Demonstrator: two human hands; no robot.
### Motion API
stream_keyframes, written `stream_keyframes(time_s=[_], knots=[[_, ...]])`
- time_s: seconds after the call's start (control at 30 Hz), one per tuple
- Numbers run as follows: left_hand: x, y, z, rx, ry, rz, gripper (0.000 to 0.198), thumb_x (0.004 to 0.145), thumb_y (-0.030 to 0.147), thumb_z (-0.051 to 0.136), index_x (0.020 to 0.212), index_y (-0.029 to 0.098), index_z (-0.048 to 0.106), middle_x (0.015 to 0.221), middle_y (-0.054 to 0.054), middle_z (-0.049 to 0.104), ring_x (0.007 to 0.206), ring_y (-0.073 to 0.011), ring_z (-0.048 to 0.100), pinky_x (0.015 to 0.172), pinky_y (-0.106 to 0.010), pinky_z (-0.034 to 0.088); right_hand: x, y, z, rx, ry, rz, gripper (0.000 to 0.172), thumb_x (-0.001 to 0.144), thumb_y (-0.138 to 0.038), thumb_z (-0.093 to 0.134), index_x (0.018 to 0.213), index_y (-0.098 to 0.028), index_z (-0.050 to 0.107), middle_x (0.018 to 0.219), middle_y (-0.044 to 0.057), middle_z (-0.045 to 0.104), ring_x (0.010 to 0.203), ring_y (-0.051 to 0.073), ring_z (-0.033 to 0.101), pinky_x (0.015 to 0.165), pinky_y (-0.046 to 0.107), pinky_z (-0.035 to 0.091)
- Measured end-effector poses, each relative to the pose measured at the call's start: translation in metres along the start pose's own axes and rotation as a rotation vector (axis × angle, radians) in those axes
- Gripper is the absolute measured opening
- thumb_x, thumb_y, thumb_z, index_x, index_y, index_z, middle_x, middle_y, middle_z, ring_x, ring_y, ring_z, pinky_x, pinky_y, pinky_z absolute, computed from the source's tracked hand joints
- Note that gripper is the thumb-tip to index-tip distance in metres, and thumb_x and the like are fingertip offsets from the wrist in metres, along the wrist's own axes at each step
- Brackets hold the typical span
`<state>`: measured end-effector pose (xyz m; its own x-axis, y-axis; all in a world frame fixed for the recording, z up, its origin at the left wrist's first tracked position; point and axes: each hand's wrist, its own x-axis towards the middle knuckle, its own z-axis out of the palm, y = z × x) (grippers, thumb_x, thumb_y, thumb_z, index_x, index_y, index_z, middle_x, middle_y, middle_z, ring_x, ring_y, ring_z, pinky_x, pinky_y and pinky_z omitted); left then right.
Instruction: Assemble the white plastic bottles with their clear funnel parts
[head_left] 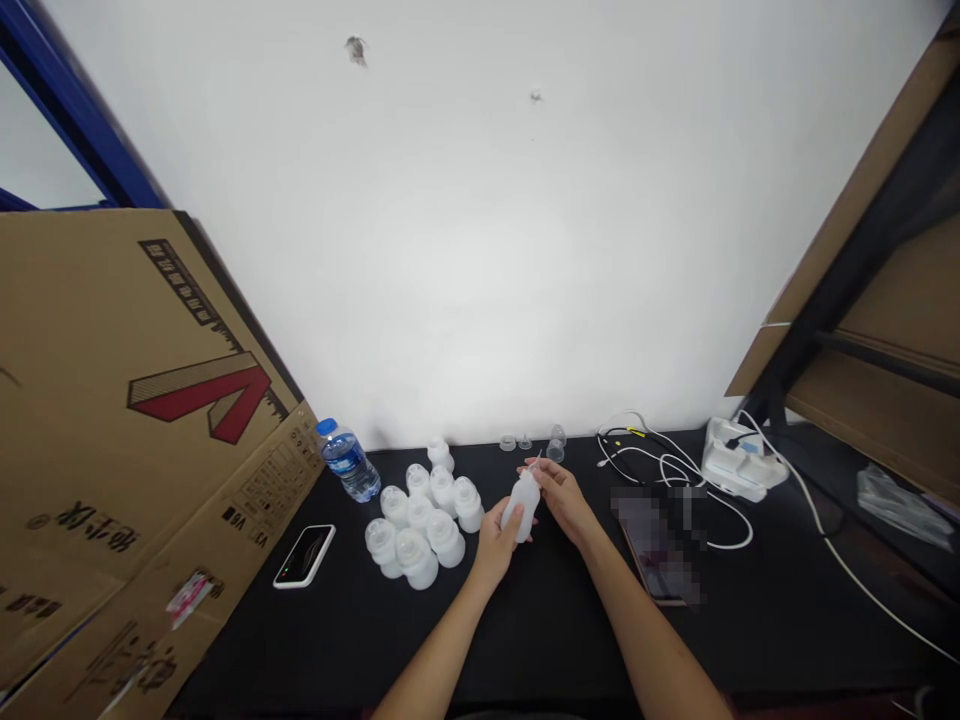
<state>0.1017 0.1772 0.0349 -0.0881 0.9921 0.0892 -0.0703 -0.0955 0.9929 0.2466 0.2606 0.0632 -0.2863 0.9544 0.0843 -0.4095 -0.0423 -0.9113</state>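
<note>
A white translucent bottle point(523, 507) is tilted a little in front of me, over the black table point(555, 640). My left hand point(498, 537) wraps round its body, the thumb on the near side. At the bottle's top, the fingers of my right hand point(559, 492) are pinched on a thin clear piece point(535, 460), too small to make out well. Left of my hands stand several white bottles with clear domed caps point(416, 558) in a close group. Behind them is another white bottle point(440, 455) without a domed cap.
Small clear parts point(508, 442) lie by the wall, with clear caps point(556, 449) beside them. A water bottle point(349, 460), a white-edged device point(304, 556) and a cardboard box point(150, 400) are at left. Cables point(675, 465), a power strip point(742, 460) and a blurred phone-like object point(656, 550) are at right.
</note>
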Motion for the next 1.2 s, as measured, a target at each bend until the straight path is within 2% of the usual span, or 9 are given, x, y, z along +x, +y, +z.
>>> stream_keyframes(time_s=[0.1,0.2,0.37,0.53,0.63,0.73,0.9,1.07,1.2], knots=[[0.000,-0.002,0.002,-0.014,-0.037,-0.016,0.070,0.091,0.083,0.064,0.093,0.013,0.073,0.060,-0.002,0.068,0.038,-0.0087,0.045,0.039,-0.021,0.028,0.008,0.007,-0.011,-0.154,0.103,-0.033,0.063,0.079,-0.078,0.084,0.110,-0.023,0.082,0.089,0.009,0.080,0.081,0.028,0.071,0.077,0.041,0.054],[0.001,-0.004,0.003,-0.045,-0.020,-0.016,0.068,0.092,0.083,0.063,0.097,0.015,0.069,0.072,-0.004,0.073,0.041,-0.0090,0.051,0.038,-0.020,0.030,0.017,0.011,-0.028,-0.275,0.191,-0.103,0.075,0.090,-0.089,0.059,0.115,-0.023,0.082,0.091,0.010,0.078,0.083,0.029,0.067,0.079,0.043,0.053],[0.004,-0.004,0.003,-0.094,0.035,-0.037,0.068,0.090,0.084,0.063,0.100,0.016,0.066,0.080,-0.006,0.074,0.050,-0.0127,0.062,0.038,-0.019,0.034,0.026,0.021,-0.050,-1.011,0.328,-0.354,0.066,0.097,-0.065,0.064,0.147,-0.021,0.071,0.097,0.013,0.068,0.097,0.035,0.057,0.099,0.053,0.046],[0.004,-0.003,0.002,-0.101,0.038,-0.044,0.068,0.089,0.083,0.066,0.100,0.016,0.066,0.081,-0.005,0.075,0.048,-0.0112,0.059,0.038,-0.019,0.032,0.023,0.025,-0.054,-1.385,0.375,-0.420,0.047,0.105,-0.047,0.055,0.138,-0.021,0.075,0.105,0.016,0.063,0.100,0.036,0.055,0.096,0.052,0.045],[0.004,-0.002,0.002,-0.109,0.050,-0.036,0.067,0.091,0.083,0.064,0.098,0.016,0.065,0.079,-0.004,0.073,0.046,-0.0099,0.056,0.039,-0.019,0.030,0.017,0.021,-0.054,-1.343,0.370,-0.502,0.047,0.101,-0.048,0.062,0.138,-0.020,0.071,0.121,0.019,0.064,0.111,0.038,0.057,0.103,0.054,0.045],[0.004,-0.003,0.002,-0.118,0.064,-0.033,0.067,0.091,0.083,0.064,0.098,0.016,0.065,0.079,-0.004,0.073,0.047,-0.0100,0.056,0.040,-0.020,0.030,0.014,0.019,-0.053,-1.194,0.294,-0.402,0.055,0.089,-0.047,0.076,0.138,-0.022,0.069,0.114,0.017,0.073,0.108,0.039,0.063,0.100,0.056,0.048],[0.003,-0.005,0.000,-0.122,0.063,-0.048,0.065,0.091,0.081,0.065,0.102,0.017,0.067,0.081,-0.004,0.074,0.053,-0.0124,0.059,0.042,-0.020,0.035,0.020,0.014,-0.055,-0.519,0.353,-0.153,0.057,0.075,-0.061,0.089,0.117,-0.025,0.074,0.089,0.007,0.081,0.086,0.033,0.074,0.084,0.046,0.056],[0.002,-0.006,-0.002,-0.081,0.017,-0.048,0.061,0.091,0.077,0.069,0.099,0.016,0.075,0.069,-0.001,0.068,0.054,-0.0140,0.057,0.048,-0.024,0.045,0.023,0.007,-0.054,-0.267,0.410,-0.111,0.064,0.081,-0.084,0.073,0.097,-0.022,0.073,0.087,0.010,0.081,0.072,0.027,0.073,0.063,0.038,0.055],[0.000,-0.005,-0.001,-0.023,-0.009,-0.029,0.059,0.089,0.074,0.073,0.091,0.016,0.078,0.065,-0.001,0.065,0.052,-0.0142,0.055,0.045,-0.024,0.043,0.017,0.006,-0.038,-0.205,0.346,-0.137,0.062,0.087,-0.082,0.071,0.103,-0.023,0.077,0.095,0.009,0.081,0.076,0.024,0.072,0.066,0.035,0.056]])
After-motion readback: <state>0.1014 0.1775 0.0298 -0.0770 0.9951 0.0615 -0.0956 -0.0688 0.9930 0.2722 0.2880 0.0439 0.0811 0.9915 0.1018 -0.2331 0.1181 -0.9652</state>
